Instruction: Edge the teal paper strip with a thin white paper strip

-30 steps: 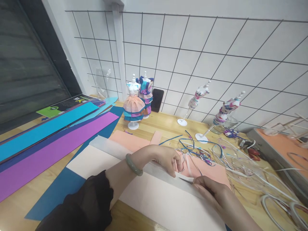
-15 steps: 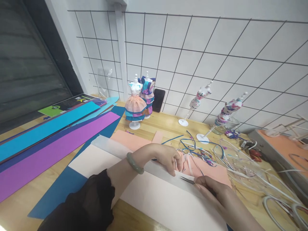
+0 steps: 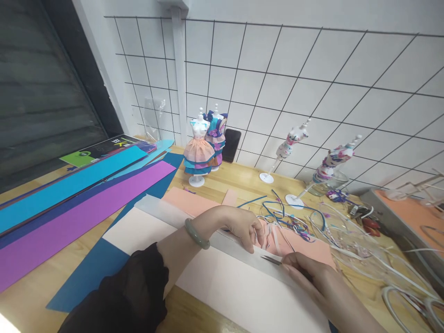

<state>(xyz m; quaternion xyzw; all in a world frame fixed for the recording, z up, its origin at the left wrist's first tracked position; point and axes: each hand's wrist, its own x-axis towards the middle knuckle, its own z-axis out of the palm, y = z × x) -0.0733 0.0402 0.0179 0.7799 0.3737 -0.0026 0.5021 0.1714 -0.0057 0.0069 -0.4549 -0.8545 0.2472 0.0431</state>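
Bent at the wrist, my left hand (image 3: 244,227) curls its fingers down onto a long translucent strip (image 3: 152,208) and holds it at the edge. That strip lies along the far side of a pale pink sheet (image 3: 225,282). Close beside those fingertips, my right hand (image 3: 307,273) is closed around a thin pointed metal tool (image 3: 270,260), its tip over the strip. The tool's rear part is hidden in the hand, and its exact kind cannot be made out. Peach-coloured sheets (image 3: 312,249) with narrow cut strips lie just beyond both hands.
Dressed mini mannequins (image 3: 199,150) stand at the back by a phone (image 3: 231,145). Two more mannequins (image 3: 333,159) lean at right near tangled scraps (image 3: 291,222). Purple sheets (image 3: 104,203) and blue sheets (image 3: 83,277) cover the left. A grey-edged box (image 3: 391,217) sits far right.
The whole view has shifted slightly to the right. Both hands keep nearly the same places on the strip, and the tool's tip shows a slightly different angle.
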